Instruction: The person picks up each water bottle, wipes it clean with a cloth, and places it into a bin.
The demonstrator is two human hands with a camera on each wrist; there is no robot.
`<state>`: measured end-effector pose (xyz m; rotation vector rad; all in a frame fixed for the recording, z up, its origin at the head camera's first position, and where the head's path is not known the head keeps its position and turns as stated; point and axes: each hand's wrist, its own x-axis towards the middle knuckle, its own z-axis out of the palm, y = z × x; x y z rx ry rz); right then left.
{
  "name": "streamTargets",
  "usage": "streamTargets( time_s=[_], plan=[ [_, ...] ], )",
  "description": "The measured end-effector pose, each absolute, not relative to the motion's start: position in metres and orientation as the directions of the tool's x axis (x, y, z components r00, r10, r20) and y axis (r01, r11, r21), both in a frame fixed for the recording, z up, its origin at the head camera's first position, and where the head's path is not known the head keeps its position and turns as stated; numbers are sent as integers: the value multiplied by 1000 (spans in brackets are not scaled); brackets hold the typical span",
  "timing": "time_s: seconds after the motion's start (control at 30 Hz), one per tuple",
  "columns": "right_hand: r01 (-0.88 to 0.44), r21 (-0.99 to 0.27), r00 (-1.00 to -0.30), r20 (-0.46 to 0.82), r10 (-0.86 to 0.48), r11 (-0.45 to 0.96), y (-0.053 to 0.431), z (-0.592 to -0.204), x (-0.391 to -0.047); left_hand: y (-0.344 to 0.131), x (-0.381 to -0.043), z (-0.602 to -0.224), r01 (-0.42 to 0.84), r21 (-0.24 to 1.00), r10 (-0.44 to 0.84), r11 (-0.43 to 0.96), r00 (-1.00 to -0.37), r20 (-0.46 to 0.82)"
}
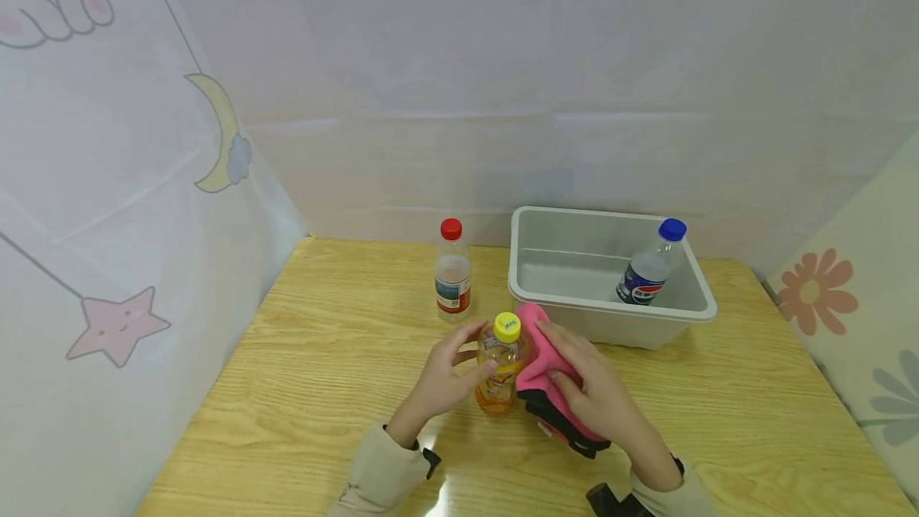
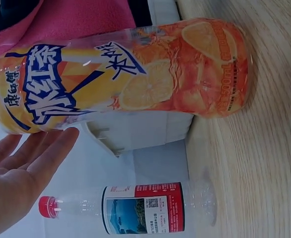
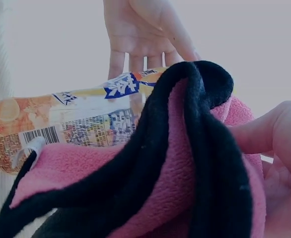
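Left hand [image 1: 439,377] spread, seemingly just touching the orange bottle [image 1: 500,364]; right hand [image 1: 599,397] clutching pink cloth [image 1: 540,365] against it.

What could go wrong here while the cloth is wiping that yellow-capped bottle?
1. The left hand lies open beside the yellow-capped bottle rather than gripping it, so a push from the pink cloth in the right hand may tip it.
2. If it falls away from the person, it could knock the red-capped bottle standing just behind.
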<state>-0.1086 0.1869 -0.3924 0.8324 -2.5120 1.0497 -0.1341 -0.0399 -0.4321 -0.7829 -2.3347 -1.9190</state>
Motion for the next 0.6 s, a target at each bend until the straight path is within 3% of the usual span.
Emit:
streamTargets(
  time_s=[0.37,0.6],
  plan=[
    [-631,-485,-769,492,-408,605,177,-398,-114,-34,-133,-430,387,910,332,149,-887,322],
    [-606,-528,-794,433,-426,594,176,-410,-122,-34,-125,-408,382,913,355,145,-881,313]
  ],
)
